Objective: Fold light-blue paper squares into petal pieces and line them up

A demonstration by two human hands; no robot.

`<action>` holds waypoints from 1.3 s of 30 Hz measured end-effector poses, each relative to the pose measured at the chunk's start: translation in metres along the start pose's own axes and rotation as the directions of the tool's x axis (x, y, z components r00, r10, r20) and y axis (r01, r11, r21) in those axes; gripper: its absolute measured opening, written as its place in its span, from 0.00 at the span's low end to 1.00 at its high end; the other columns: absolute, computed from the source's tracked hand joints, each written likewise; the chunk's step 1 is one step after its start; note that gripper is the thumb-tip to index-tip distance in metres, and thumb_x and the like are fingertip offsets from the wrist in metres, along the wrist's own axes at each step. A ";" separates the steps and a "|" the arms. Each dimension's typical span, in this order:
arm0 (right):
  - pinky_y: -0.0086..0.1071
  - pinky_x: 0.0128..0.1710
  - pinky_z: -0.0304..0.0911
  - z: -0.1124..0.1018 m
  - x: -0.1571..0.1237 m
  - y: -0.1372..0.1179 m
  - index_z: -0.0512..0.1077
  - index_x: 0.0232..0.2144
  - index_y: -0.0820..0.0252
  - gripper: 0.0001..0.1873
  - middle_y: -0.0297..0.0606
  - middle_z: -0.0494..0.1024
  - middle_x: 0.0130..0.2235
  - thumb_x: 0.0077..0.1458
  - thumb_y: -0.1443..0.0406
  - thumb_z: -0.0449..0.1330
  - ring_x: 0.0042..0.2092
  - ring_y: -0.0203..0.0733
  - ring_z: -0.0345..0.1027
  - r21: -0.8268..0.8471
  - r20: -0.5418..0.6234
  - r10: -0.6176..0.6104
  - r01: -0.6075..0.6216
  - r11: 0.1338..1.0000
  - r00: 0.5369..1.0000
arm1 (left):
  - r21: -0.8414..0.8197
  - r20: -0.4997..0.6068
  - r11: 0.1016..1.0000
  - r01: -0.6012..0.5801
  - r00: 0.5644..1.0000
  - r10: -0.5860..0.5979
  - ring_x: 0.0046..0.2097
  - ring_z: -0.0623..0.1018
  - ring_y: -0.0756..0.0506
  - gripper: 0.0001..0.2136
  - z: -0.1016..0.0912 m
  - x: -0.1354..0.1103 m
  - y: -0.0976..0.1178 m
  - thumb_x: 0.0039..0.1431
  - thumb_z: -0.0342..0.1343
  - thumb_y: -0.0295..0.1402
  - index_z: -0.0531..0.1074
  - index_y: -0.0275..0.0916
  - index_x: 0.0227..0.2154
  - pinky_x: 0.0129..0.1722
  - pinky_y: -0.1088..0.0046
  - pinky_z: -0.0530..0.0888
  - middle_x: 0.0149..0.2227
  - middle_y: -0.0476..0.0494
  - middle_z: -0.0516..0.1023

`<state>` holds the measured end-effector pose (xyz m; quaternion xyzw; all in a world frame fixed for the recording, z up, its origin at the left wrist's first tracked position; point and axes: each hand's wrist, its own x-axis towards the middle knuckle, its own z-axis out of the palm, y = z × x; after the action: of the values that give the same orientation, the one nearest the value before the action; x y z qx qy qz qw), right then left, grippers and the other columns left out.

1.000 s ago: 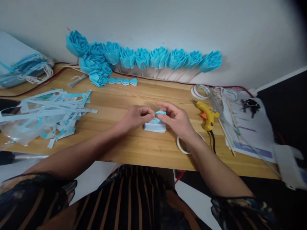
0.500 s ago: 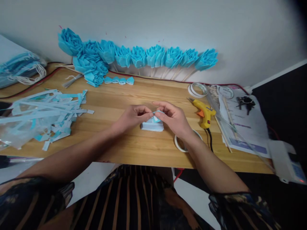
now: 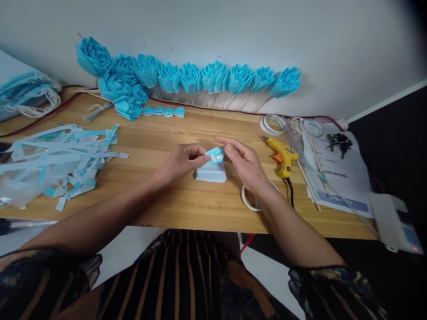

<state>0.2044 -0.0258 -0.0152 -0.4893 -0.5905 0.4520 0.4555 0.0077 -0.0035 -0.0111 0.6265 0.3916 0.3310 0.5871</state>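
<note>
Right hand (image 3: 247,165) got loosened a bit, half-open beside the folded blue piece (image 3: 216,156) that's pinched by the left hand (image 3: 183,161).

On the brown wooden table (image 3: 160,133), long pale-blue strips (image 3: 63,146) lie left of the white rectangular stack (image 3: 211,175), a yellow plastic glue gun (image 3: 284,156) right.

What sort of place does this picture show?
Probably a handicraft workspace: blue, layered artificial flowers on thin wooden sticks line the pale wall; a yellow plastic glue gun and long pale-blue strips lie on the brown wooden table.
</note>
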 end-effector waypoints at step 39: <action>0.29 0.30 0.58 0.002 0.002 0.000 0.70 0.57 0.55 0.28 0.28 0.65 0.29 0.54 0.60 0.64 0.31 0.34 0.62 -0.030 0.069 -0.011 0.013 0.999 0.998 | -0.073 -0.086 0.997 -0.014 0.996 0.008 0.24 0.65 0.54 0.13 -0.007 0.010 -0.012 0.52 0.63 0.42 0.74 0.36 0.28 0.23 0.78 0.61 0.22 0.52 0.69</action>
<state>0.2018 -0.0240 -0.0157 -0.4769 -0.6154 0.4568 0.4303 0.0051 0.0090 -0.0230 0.5920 0.4006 0.3749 0.5904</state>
